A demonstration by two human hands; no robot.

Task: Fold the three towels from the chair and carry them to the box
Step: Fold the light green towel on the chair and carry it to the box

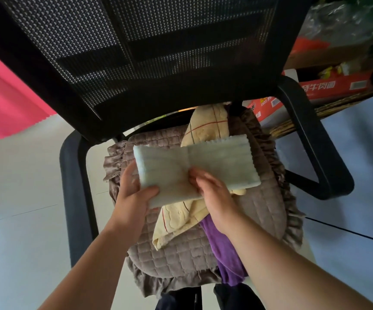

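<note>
A black office chair (136, 52) fills most of the view, its mesh backrest leaning across the top and its looped armrests curving down on either side; on the seat lies a brown quilted cushion (181, 253) with a ruffled edge, and all three towels sit on or above it; behind the chair on the right stands a red printed box (328, 87) among other clutter, and a pink cloth (4, 101) hangs at the far left over a pale floor (19, 220); the pale blue towel (214, 162) is the uppermost, folded into a long band held across the middle of the seat, with a crease near its centre and a zigzag-cut upper edge on its right half; beneath it the yellow towel (205, 126) with thin red and dark lines lies rumpled, running from the back of the seat towards the front left; the purple towel (223, 249) lies lowest, trailing from under the yellow one to the front edge of the cushion; the left hand (134, 195) grips the left end of the blue towel, thumb on top and fingers hidden underneath; the right hand (212, 189) presses its curled fingers onto the blue towel near the central crease, slightly blurred, so whether it pinches the cloth cannot be told.
</note>
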